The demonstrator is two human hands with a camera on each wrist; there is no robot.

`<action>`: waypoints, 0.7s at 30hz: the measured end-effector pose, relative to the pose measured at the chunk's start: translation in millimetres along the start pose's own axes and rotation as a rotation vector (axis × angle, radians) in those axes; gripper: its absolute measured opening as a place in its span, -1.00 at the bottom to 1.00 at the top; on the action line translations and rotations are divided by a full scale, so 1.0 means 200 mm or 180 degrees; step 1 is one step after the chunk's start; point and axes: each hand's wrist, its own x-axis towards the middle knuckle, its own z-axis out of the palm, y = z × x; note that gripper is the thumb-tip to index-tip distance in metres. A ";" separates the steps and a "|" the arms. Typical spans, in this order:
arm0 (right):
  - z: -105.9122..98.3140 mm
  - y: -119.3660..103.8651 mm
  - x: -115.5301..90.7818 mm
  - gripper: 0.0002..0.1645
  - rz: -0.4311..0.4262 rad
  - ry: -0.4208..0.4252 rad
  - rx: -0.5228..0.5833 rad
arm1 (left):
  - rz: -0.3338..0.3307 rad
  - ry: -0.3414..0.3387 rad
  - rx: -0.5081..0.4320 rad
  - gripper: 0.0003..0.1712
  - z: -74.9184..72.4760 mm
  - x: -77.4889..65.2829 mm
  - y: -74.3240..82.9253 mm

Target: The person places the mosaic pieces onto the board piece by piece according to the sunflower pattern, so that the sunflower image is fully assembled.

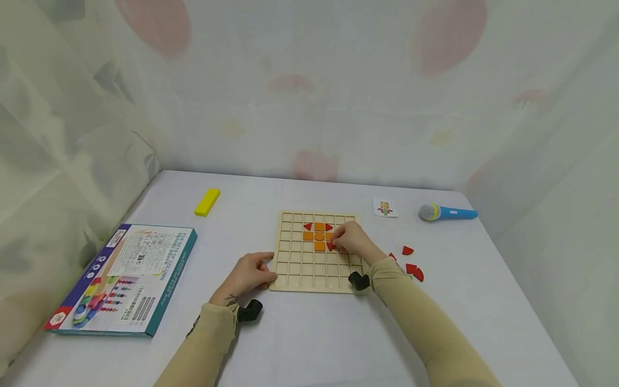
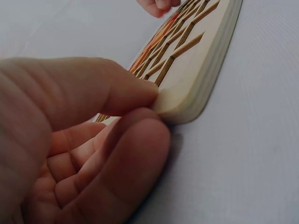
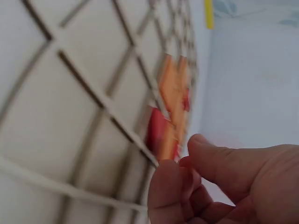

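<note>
A pale wooden grid board [image 1: 296, 272] lies in the middle of the table. Orange squares [image 1: 319, 246] form a cross on it around an orange round piece [image 1: 319, 236]. Red triangular pieces [image 1: 308, 227] sit in cells at the cross's corners. My left hand [image 1: 249, 274] holds the board's near left corner, thumb on top and fingers curled at the edge. Above the cross's right side is my right hand [image 1: 353, 241], thumb and index fingertips close together beside an orange square and a red piece [image 3: 157, 128]. I cannot tell whether anything is between those fingertips.
Loose red pieces [image 1: 418, 274] lie right of the board, partly behind the right sleeve. A small picture card [image 1: 385, 207] and a blue toy microphone [image 1: 454, 213] are at the back right. To the left are a yellow block [image 1: 207, 202] and a flat toy box [image 1: 126, 277].
</note>
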 end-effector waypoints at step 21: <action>-0.33 0.34 -0.27 -0.72 0.0690 0.0278 -0.1679 | -0.0039 -0.0007 0.0071 -0.26 0.00 0.00 0.01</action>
